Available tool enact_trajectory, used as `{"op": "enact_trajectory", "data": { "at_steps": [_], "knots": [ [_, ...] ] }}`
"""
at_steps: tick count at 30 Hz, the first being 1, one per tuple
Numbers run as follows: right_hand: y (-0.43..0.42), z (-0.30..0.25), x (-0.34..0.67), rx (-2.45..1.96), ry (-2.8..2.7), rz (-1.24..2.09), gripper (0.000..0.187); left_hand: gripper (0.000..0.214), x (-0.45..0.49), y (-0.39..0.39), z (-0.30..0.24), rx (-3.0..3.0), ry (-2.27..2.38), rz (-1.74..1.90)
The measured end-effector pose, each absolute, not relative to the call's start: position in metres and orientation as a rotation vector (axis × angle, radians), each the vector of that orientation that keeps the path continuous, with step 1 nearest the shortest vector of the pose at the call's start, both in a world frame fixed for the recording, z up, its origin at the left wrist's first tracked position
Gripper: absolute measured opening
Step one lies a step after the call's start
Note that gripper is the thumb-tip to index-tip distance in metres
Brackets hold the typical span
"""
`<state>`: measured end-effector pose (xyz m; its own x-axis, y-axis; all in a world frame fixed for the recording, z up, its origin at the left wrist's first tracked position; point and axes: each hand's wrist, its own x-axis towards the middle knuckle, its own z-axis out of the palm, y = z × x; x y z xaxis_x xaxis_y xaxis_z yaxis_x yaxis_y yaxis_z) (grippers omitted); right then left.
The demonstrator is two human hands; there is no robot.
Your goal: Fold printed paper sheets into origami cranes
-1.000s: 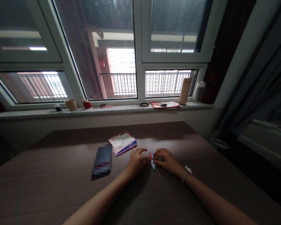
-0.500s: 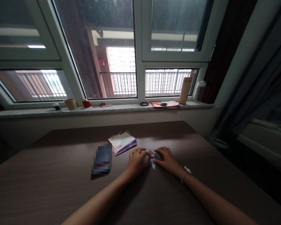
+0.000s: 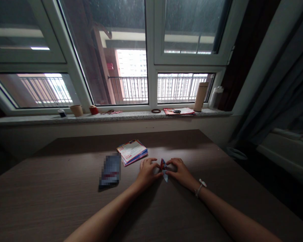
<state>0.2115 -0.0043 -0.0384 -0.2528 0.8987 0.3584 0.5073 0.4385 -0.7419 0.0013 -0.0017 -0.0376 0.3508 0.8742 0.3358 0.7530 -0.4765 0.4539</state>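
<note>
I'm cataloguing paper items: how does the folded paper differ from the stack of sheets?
The folded paper is small and pointed; the stack of sheets is much larger. The folded paper sits between the left hand and right hand; the stack of sheets lies farther away. Both show red and blue.

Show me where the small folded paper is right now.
In the head view, the folded paper is just right of centre, below mid-height, between the fingertips of the left hand and right hand, right of the card stack.
</note>
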Motion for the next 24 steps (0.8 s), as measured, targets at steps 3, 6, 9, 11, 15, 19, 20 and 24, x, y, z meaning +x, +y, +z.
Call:
{"op": "enact_trajectory", "data": {
  "at_steps": [3,6,9,11,15,19,20,24],
  "knots": [
    [-0.007,-0.037,0.209,-1.157,-1.856,0.683,0.022,0.016,0.002,-0.001,-0.037,2.365,1.456,0.839],
    [-0.009,-0.037,0.207,-1.145,-1.844,0.705,0.023,0.013,0.002,-0.002,-0.034,2.326,1.438,0.853],
    [-0.008,-0.038,0.206,-1.160,-1.840,0.707,0.027,0.010,0.001,-0.003,-0.029,2.301,1.416,0.843],
    [-0.008,-0.039,0.206,-1.178,-1.854,0.665,0.027,0.008,0.001,-0.003,-0.028,2.279,1.404,0.842],
    [-0.007,-0.040,0.206,-1.198,-1.906,0.579,0.015,0.005,0.000,-0.001,-0.028,2.225,1.387,0.861],
    [-0.005,-0.042,0.208,-1.189,-1.892,0.593,0.008,0.006,0.001,0.001,-0.031,2.158,1.359,0.917],
    [-0.004,-0.042,0.208,-1.186,-1.880,0.599,0.008,0.007,0.002,0.001,-0.032,2.137,1.355,0.937],
    [-0.005,-0.040,0.206,-1.161,-1.857,0.620,0.010,0.010,0.002,-0.001,-0.034,2.073,1.344,0.992]
  ]
}}
